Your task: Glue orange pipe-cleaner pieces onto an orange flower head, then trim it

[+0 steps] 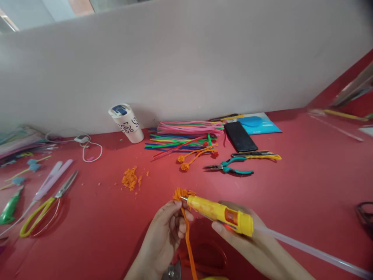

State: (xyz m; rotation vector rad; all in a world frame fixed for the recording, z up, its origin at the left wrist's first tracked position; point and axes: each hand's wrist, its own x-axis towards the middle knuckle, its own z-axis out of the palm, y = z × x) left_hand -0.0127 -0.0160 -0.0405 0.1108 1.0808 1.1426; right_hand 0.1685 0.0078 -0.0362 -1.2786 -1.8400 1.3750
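Observation:
My left hand (166,237) is closed around an orange pipe cleaner (188,241) whose top is curled into a fuzzy orange flower head (181,193). My right hand (247,241) grips a yellow glue gun (221,214). Its metal tip touches the flower head from the right. A clear glue stick (314,252) sticks out of the back of the gun toward the lower right. Both hands hover low over the red table (291,186), near its front edge.
Behind lie a bundle of coloured pipe cleaners (186,136), two finished orange flowers (183,163), teal pliers (230,167), a black phone (240,136), a white cup (127,122) and orange trimmings (130,179). Yellow-handled scissors (46,206) lie left. A white partition stands behind.

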